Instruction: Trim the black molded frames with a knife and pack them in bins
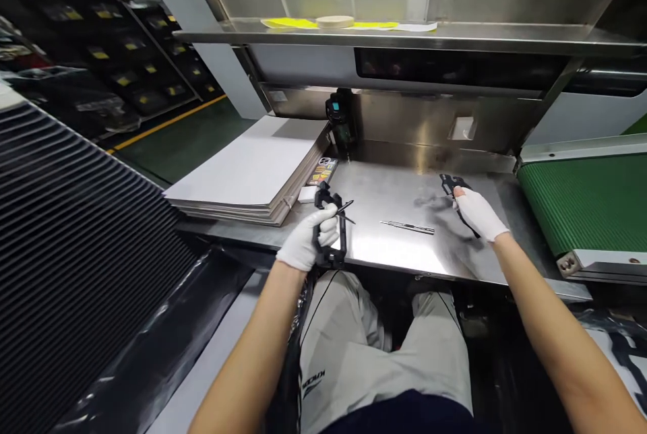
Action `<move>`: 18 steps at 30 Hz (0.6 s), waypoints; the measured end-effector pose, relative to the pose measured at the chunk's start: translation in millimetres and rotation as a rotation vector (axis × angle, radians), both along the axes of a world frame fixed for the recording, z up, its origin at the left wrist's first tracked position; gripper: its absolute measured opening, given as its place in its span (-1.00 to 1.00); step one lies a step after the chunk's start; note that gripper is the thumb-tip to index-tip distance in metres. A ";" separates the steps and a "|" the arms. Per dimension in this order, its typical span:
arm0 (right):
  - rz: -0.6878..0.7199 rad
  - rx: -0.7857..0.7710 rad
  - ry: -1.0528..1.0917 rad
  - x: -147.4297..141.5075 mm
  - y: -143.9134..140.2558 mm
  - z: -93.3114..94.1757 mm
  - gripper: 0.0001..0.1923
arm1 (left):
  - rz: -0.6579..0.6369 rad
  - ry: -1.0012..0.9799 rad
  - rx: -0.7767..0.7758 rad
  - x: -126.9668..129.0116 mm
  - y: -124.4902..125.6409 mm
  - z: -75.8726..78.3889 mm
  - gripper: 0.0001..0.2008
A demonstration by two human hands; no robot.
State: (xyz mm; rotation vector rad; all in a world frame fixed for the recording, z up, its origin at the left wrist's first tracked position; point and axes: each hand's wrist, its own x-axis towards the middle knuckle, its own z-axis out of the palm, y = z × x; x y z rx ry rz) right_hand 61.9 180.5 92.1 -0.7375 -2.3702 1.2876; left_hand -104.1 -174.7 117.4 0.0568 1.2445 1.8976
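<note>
My left hand [313,235], in a white glove, is closed around a black plastic frame [344,238] at the table's front edge. A thin dark pointed tool [346,207], apparently tweezers, sticks out to the right from the same hand. My right hand [478,213], gloved with its thumb and fingertip bare, pinches a flat black plastic part [449,184] over the right side of the steel table [377,184]. Between the hands lies a slim metal tool [408,227], whose exact kind is unclear.
A stack of white sheets [247,158] stands at the left, near a small printed box [322,171] and a black bottle-like object [340,120]. A green conveyor belt [591,191] runs at the right. Overhead, a metal shelf [480,35] carries a tape roll [334,21].
</note>
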 end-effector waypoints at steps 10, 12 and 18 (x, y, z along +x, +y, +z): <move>0.248 0.140 0.298 32.5 -112.3 -25.3 -0.43 | 0.085 0.025 -0.076 91.9 57.3 -17.1 -0.41; 0.239 0.057 0.403 60.5 -153.7 -40.1 -0.46 | -0.012 0.015 -0.039 132.2 70.8 -22.4 -0.40; -0.431 0.273 0.391 203.8 -143.0 -59.4 -0.46 | -0.593 -0.083 -0.235 218.8 69.6 -72.5 -0.45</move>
